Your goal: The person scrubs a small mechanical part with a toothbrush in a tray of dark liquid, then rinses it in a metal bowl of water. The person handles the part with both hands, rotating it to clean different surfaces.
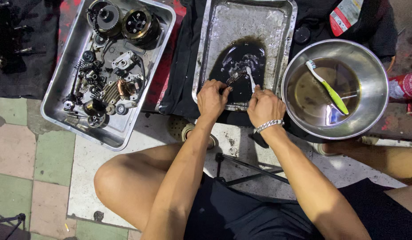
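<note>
Two hands, left hand [211, 98] pinching part [235, 79], right hand [265, 106] brushing

The left hand [211, 98] pinches a small metal part [236, 79] over the oily tray [201, 58]; the right hand [264, 106] grips a white brush [250, 76] against it.

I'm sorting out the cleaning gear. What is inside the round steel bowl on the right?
The round steel bowl holds murky brown liquid with a green-and-white toothbrush lying in it, its head toward the far rim. Anything sunk below the liquid cannot be seen.
</note>
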